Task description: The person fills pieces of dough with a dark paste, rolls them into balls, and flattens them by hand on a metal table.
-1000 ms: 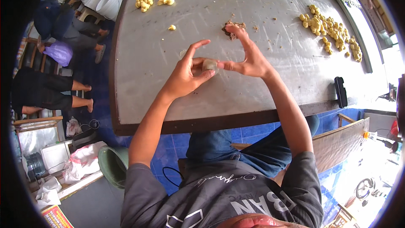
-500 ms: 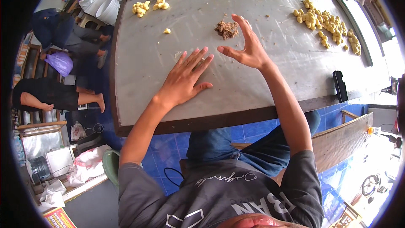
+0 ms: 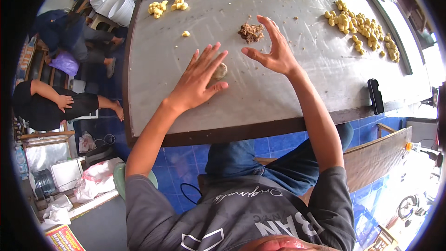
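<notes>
- Where the left hand (image 3: 197,81) lies flat near the frame's centre, a pale dough lump (image 3: 219,71) sits under its fingers, mostly hidden, so its long axis cannot be told
- Its 5 fingers are spread, pointing to the upper right
- The right hand (image 3: 274,51) hovers open, fingers splayed, just right of a brown filling pile (image 3: 251,32) on the metal table (image 3: 288,88)

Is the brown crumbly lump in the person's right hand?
No, the brown lump lies on the metal table beside the open right hand.

Both hands open — left hand (image 3: 197,81) flat, right hand (image 3: 274,51) seemingly raised.
</notes>
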Tool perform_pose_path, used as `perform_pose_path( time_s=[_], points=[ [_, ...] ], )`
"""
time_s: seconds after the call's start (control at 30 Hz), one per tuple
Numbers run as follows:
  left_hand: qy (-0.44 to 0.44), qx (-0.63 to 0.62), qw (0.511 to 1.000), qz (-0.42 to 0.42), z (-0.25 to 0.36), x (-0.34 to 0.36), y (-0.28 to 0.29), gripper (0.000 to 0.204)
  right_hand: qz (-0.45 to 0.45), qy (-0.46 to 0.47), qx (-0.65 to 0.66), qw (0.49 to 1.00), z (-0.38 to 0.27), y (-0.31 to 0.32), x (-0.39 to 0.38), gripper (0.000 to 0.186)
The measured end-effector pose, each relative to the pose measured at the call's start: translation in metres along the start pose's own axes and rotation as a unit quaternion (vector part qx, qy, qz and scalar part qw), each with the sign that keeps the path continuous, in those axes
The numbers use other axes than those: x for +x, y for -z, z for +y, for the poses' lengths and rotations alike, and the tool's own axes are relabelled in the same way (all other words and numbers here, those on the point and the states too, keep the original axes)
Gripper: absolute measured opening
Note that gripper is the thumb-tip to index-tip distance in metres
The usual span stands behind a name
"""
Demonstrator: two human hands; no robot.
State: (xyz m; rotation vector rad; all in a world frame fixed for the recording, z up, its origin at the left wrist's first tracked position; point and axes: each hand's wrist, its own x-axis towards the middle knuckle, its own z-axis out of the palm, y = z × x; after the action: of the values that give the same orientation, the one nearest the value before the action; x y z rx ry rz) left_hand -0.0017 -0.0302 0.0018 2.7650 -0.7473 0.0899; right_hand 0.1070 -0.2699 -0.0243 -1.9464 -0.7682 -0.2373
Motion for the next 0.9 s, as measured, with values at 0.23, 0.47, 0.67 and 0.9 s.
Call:
perform_pose_path(
  time_s=[0.23,0.47,0.67,0.9],
  points=[
    [0.022,-0.051,0.996,-0.066,-0.008,0.017,0.020,0.041,-0.003,-0.010,0.003,1.000,-0.001,0.001,0.000,0.089],
    [-0.065,-0.093,0.992,-0.049,-0.015,0.021,0.029,0.041,-0.001,-0.014,-0.017,1.000,0.002,0.000,0.000,0.089],
    [-0.052,-0.087,0.991,-0.087,-0.019,0.022,0.034,0.038,0.018,0.008,-0.053,0.998,0.001,0.000,0.001,0.086],
    [0.058,-0.056,0.996,-0.033,0.002,0.014,0.033,0.037,0.016,0.011,-0.057,0.998,0.006,0.001,-0.001,0.085]
  ],
)
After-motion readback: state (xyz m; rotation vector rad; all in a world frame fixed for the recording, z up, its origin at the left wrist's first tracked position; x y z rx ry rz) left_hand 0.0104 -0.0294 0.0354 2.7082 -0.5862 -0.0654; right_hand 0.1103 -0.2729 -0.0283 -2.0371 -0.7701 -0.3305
